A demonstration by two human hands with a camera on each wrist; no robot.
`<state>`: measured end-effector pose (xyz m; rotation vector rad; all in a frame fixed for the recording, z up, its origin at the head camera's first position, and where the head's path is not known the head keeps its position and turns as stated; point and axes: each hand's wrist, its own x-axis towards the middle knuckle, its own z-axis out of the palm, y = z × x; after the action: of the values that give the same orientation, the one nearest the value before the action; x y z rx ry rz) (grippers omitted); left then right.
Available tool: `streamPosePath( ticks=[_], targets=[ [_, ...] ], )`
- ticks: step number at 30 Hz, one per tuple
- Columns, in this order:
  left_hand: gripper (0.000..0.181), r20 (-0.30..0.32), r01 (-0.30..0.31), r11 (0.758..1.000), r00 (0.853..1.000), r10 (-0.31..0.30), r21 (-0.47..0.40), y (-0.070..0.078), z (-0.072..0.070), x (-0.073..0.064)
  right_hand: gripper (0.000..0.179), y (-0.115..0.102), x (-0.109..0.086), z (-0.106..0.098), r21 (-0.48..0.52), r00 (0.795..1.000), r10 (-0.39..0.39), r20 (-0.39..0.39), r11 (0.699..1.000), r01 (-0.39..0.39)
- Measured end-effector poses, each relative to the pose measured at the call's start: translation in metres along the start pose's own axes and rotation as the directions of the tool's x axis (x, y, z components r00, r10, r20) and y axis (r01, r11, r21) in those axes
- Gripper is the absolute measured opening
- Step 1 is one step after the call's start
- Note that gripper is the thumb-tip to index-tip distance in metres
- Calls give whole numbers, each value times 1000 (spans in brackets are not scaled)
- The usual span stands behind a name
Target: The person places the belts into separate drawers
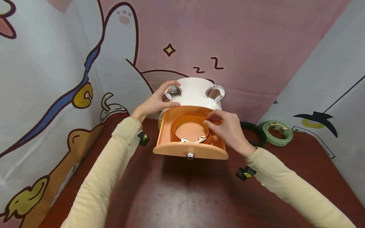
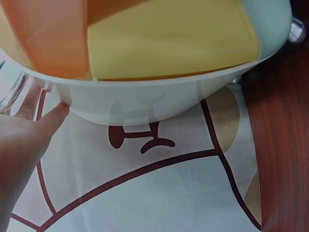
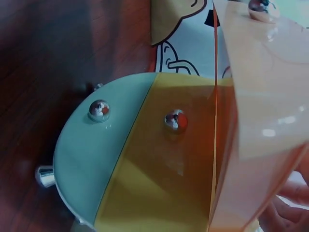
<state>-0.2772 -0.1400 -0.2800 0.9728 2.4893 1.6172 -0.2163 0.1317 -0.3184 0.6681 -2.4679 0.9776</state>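
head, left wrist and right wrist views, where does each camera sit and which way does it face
Head: worn on the head, facing forward and down at the orange belt in the orange drawer; left hand, right hand, sleeves show.
Left wrist: on that wrist, facing the white case and yellow front; left hand at left edge.
Right wrist: on that wrist, facing the green front; right hand at lower right.
Wrist views share: the yellow front.
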Motion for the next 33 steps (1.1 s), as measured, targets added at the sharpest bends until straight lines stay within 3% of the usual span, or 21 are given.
streamPosePath(
  ticks=[9, 17, 22, 33],
  targets=[
    [63, 4, 3, 1000, 1000, -3, -2, 0, 1, 2, 15, -4, -8, -16, 153, 998, -42, 44, 988, 35],
    [62, -4, -15, 1000, 1000, 15, 10, 0, 1, 1, 19, -19, -17, -30, 203, 988, -131, -81, 968, 145],
    [62, -1, -25, 1000, 1000, 25, 7, 0, 1, 0, 22, -27, -22, -37, 206, 982, -164, -97, 962, 181],
    [64, 8, -7, 1000, 1000, 7, -23, -3, 1, 1, 34, -38, -35, -34, 318, 946, -314, -82, 891, 324]
  ],
)
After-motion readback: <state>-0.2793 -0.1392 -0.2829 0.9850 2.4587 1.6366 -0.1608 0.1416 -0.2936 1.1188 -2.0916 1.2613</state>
